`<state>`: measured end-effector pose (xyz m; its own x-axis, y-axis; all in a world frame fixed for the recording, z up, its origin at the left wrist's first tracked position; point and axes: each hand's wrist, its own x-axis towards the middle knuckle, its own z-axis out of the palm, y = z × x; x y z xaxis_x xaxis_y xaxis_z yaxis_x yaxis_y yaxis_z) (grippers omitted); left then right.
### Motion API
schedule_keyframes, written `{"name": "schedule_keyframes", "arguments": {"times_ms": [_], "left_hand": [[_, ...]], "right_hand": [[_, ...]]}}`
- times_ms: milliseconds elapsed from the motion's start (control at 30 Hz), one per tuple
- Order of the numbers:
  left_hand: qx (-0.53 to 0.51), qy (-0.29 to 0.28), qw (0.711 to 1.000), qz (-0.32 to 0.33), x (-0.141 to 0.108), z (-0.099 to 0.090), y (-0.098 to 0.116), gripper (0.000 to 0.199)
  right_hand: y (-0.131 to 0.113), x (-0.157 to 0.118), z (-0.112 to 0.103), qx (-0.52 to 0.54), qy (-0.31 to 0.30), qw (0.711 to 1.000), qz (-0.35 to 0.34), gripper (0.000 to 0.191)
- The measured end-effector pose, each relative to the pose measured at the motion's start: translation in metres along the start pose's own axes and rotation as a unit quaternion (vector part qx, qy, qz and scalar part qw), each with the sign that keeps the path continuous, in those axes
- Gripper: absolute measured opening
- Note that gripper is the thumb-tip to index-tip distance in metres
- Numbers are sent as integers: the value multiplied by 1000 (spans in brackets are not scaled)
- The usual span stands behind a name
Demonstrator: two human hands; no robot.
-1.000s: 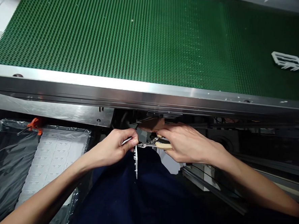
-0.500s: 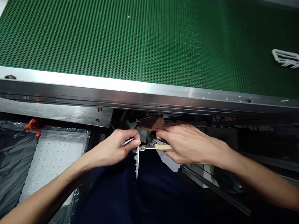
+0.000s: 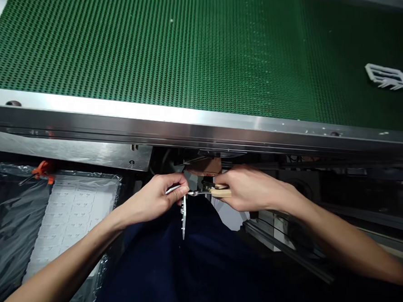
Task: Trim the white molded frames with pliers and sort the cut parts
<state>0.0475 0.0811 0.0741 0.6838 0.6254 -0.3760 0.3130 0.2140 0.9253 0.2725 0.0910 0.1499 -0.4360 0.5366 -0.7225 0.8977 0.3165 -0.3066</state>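
The left hand [image 3: 154,198] pinches a white toothed plastic part [image 3: 183,218] in closed fingers. The right hand [image 3: 250,189] grips tan-handled steel pliers [image 3: 215,193] beside it, under the steel edge [image 3: 189,125] of a green studded conveyor belt [image 3: 160,43].

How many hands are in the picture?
2. The left hand holds a white plastic piece near the middle; the right hand holds pliers just beside it.
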Motion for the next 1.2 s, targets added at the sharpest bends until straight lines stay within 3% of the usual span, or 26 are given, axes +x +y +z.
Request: {"name": "schedule_keyframes", "arguments": {"times_ms": [67, 233, 333, 400, 533, 633, 767, 1200], "left_hand": [[-22, 3, 1000, -5, 0, 1, -3, 30], [-112, -20, 993, -24, -2, 12, -19, 33], [-198, 4, 979, -50, 0, 20, -34, 41], [-287, 38, 954, -72, 1, 23, -42, 39], [-467, 67, 878, -79, 1, 22, -41, 41], [-507, 55, 856, -81, -4, 21, -32, 46], [-494, 60, 864, -79, -14, 22, -27, 52], [-451, 71, 887, -69, -30, 28, -29, 53]], "right_hand": [[9, -3, 8, 40, 5, 999, 34, 29], [20, -12, 21, 18, 98, 988, 118, 30], [17, -13, 28, 24, 99, 986, 131, 30], [13, -12, 31, 40, 115, 985, 123, 29], [3, -5, 35, 57, 180, 979, 76, 32], [-3, -1, 36, 33, 211, 975, 57, 35], [-12, 5, 34, -7, 229, 973, 35, 35], [-23, 11, 31, -75, 189, 979, -21, 36]]}}
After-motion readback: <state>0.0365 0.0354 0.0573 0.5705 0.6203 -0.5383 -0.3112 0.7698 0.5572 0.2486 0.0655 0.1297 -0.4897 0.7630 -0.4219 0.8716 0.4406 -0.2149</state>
